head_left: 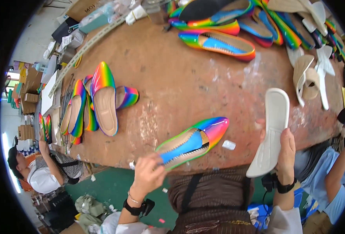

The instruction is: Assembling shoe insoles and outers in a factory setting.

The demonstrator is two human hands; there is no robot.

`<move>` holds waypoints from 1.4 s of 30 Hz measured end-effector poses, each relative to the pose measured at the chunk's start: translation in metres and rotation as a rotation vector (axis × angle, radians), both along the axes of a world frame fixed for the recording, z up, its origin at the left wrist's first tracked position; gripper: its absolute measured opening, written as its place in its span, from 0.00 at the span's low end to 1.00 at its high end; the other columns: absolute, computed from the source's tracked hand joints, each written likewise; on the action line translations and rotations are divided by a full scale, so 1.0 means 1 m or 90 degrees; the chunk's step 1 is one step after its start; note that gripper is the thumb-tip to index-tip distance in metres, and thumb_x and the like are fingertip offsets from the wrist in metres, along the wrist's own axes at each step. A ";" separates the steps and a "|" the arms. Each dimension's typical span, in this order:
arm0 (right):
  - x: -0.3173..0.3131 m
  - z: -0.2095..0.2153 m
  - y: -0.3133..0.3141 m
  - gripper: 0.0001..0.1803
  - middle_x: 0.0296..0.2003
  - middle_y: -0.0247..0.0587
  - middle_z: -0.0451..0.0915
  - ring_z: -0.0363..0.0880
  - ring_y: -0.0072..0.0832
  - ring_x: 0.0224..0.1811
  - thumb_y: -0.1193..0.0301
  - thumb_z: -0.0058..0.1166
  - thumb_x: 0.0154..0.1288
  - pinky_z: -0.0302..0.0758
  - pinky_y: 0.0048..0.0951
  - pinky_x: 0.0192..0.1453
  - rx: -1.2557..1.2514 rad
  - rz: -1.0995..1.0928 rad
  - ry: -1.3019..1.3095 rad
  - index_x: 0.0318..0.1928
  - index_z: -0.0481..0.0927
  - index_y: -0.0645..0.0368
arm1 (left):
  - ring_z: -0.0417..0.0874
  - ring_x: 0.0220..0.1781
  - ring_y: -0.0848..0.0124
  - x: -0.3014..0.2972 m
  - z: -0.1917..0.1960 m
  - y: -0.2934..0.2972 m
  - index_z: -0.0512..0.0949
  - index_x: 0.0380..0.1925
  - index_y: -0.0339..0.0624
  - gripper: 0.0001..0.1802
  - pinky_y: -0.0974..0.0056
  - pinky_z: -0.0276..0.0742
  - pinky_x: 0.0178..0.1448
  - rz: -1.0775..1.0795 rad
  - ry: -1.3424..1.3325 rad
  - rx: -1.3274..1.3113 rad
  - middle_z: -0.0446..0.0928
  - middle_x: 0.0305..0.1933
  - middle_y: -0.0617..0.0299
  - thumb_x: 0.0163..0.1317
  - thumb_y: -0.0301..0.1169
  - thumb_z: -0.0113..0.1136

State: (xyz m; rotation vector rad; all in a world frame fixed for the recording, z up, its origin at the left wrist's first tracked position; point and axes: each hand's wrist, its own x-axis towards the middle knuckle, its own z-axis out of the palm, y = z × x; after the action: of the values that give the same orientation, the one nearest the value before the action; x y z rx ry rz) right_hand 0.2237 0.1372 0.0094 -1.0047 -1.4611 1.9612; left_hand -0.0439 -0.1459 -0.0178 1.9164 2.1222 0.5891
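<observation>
A pointed rainbow flat shoe (217, 130) lies near the table's front edge, toe to the far right, a blue strip (186, 147) running along its inside. My left hand (149, 173) is closed at the shoe's heel end, slightly blurred, fingers over the rim and the strip's near end. Off to the right, my right hand (285, 152) grips a white insole (271, 128) by its edge, thumb on the near side and fingertips behind. The insole is held raised and nearly upright, apart from the shoe.
Finished-looking rainbow flats (104, 105) stand at the left. More rainbow shoes (227, 46) pile up at the back right, beside loose beige and white insoles (305, 78). A small white label (229, 145) lies by the shoe. Co-workers sit at left (45, 175) and right (336, 175).
</observation>
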 end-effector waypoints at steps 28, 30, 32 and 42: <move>-0.165 -0.069 -0.122 0.20 0.46 0.37 0.79 0.75 0.35 0.52 0.73 0.65 0.42 0.76 0.38 0.56 0.597 0.514 0.002 0.41 0.86 0.56 | 0.60 0.76 0.40 0.011 -0.097 -0.027 0.34 0.76 0.44 0.73 0.34 0.48 0.78 0.255 -0.223 0.307 0.62 0.71 0.38 0.45 0.62 0.76; -0.166 -0.072 -0.123 0.20 0.44 0.38 0.78 0.75 0.36 0.51 0.73 0.65 0.42 0.77 0.38 0.56 0.590 0.525 -0.007 0.41 0.86 0.57 | 0.60 0.76 0.40 0.009 -0.097 -0.028 0.34 0.76 0.44 0.73 0.34 0.47 0.78 0.244 -0.218 0.307 0.62 0.72 0.38 0.45 0.62 0.76; -0.167 -0.074 -0.123 0.19 0.42 0.39 0.77 0.76 0.37 0.50 0.73 0.65 0.42 0.78 0.37 0.54 0.597 0.519 0.009 0.40 0.85 0.59 | 0.60 0.76 0.40 0.008 -0.098 -0.029 0.34 0.76 0.44 0.73 0.33 0.45 0.79 0.234 -0.213 0.306 0.62 0.72 0.38 0.46 0.62 0.76; -0.169 -0.076 -0.130 0.19 0.56 0.45 0.78 0.72 0.39 0.66 0.70 0.57 0.53 0.70 0.36 0.71 0.777 0.597 0.002 0.46 0.84 0.64 | 0.61 0.75 0.39 0.005 -0.097 -0.031 0.38 0.76 0.45 0.71 0.34 0.42 0.79 0.215 -0.242 0.290 0.61 0.72 0.36 0.46 0.65 0.74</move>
State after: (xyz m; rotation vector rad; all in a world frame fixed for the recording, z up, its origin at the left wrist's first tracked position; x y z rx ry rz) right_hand 0.0549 0.0074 -0.0668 0.2986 -2.8099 0.9775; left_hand -0.0388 -0.1769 -0.1149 1.4596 2.1898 1.4838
